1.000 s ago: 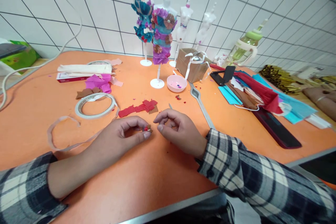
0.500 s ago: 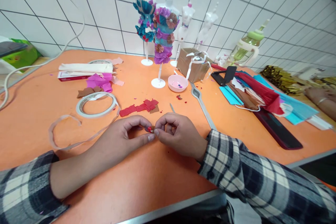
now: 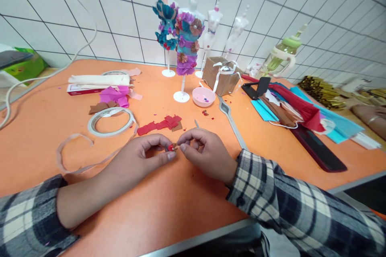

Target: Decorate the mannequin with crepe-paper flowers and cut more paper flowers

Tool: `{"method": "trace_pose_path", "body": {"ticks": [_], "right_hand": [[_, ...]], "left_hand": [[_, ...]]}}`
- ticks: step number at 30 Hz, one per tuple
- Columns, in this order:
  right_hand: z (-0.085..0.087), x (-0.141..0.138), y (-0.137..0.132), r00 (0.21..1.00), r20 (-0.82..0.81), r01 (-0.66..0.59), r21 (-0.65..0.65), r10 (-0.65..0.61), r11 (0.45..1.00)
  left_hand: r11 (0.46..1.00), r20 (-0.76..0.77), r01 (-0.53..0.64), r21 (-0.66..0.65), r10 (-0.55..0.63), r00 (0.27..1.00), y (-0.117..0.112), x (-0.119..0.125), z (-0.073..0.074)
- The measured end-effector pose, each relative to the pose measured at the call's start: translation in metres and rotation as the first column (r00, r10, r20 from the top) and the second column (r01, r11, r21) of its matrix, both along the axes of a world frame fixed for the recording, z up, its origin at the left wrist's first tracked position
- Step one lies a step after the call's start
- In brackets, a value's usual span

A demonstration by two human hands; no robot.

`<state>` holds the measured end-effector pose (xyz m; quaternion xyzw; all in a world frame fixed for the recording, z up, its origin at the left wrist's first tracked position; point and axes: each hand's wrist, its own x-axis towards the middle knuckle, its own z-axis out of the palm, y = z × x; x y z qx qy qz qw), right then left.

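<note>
My left hand (image 3: pixel 147 150) pinches a tiny piece of red and brown crepe paper (image 3: pixel 171 147) between thumb and forefinger. Close against its right side is my right hand (image 3: pixel 205 150), with fingers curled and thumb and forefinger tips at the brown edge. Whether those tips hold anything is too small to tell. Just beyond my hands lie red crepe paper strips (image 3: pixel 159 123) and a brown scrap (image 3: pixel 177 126). A thin pointed stick (image 3: pixel 196 123) shows partly behind my right hand.
A tape roll (image 3: pixel 93 122) lies left. Decorated dress forms (image 3: pixel 188 44), a pink bowl (image 3: pixel 204 97) and a brown box (image 3: pixel 221 76) stand behind. Rightward are a phone (image 3: pixel 319 150), coloured papers (image 3: pixel 301 104), a bottle (image 3: pixel 282 58) and another person's hand (image 3: pixel 374 114).
My right thumb has drawn slightly back from the paper piece, leaving more of its red part showing. My left hand keeps its pinch and has barely moved.
</note>
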<state>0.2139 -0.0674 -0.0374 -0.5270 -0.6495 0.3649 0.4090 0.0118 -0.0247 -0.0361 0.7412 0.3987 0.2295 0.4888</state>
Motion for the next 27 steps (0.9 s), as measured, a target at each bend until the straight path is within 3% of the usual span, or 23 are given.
{"method": "trace_pose_path", "body": {"ticks": [8, 13, 19, 21, 23, 25, 27], "right_hand": [[0.001, -0.001, 0.003, 0.995, -0.095, -0.041, -0.197, 0.022, 0.98], [-0.002, 0.001, 0.005, 0.959, -0.267, -0.172, -0.302, 0.09, 0.938], [-0.004, 0.003, 0.008, 0.947, -0.31, -0.185, -0.3, 0.088, 0.936], [-0.005, 0.016, 0.018, 0.965, -0.255, -0.12, -0.234, 0.058, 0.965], [-0.007, 0.038, 0.035, 0.986, -0.163, 0.027, -0.097, -0.043, 0.995], [-0.01, 0.065, 0.053, 0.982, 0.013, 0.188, 0.022, -0.188, 0.982], [-0.013, 0.091, 0.069, 0.929, 0.199, 0.305, 0.073, -0.313, 0.95]], "left_hand": [[1.0, 0.001, -0.003, 0.003, 0.003, 1.0, 0.0, 0.001, -0.001], [0.999, -0.028, 0.016, 0.031, -0.015, 0.999, -0.001, 0.002, 0.0], [0.996, -0.042, 0.013, 0.089, -0.009, 0.999, 0.0, 0.002, -0.002], [0.995, -0.046, 0.024, 0.092, -0.02, 0.999, 0.001, 0.0, -0.003], [0.994, -0.057, 0.053, 0.096, -0.048, 0.997, 0.001, -0.002, -0.003], [0.99, -0.073, 0.086, 0.107, -0.079, 0.994, 0.0, -0.004, -0.003], [0.987, -0.085, 0.119, 0.109, -0.11, 0.99, -0.002, -0.005, -0.003]]}}
